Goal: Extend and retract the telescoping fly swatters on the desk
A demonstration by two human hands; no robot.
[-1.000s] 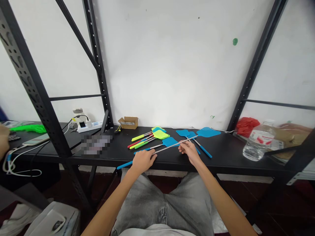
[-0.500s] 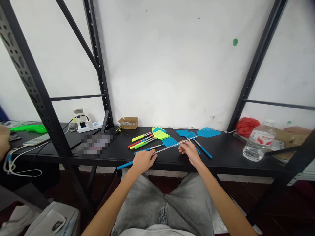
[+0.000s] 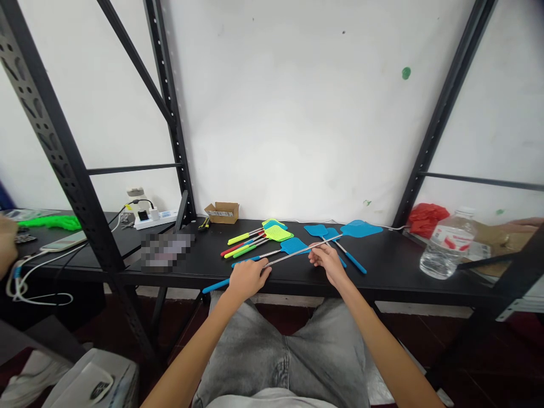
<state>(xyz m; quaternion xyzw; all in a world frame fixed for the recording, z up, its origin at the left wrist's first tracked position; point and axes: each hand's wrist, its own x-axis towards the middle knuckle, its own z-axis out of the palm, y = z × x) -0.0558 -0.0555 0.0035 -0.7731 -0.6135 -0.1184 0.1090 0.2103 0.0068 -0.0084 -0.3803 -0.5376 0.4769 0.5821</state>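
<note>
A long blue fly swatter (image 3: 361,228) with an extended metal rod slants across the front of the black table. My left hand (image 3: 249,277) is closed around it where the rod meets the blue handle. Farther up the rod, my right hand (image 3: 327,261) pinches the metal between thumb and fingers. Behind my left hand lies another blue swatter (image 3: 293,245), its rod partly hidden. Several yellow, green and red-handled swatters (image 3: 278,233) lie bunched to the left. Two more blue swatters (image 3: 315,230) rest behind my right hand, handles toward me.
An open cardboard box (image 3: 222,212) and a yellow-black cutter (image 3: 204,224) sit at the back left. On the right stand a large water bottle (image 3: 446,243) and a red plastic bag (image 3: 427,218). Black rack posts (image 3: 68,147) frame the table. Another person's hand (image 3: 6,243) shows at far left.
</note>
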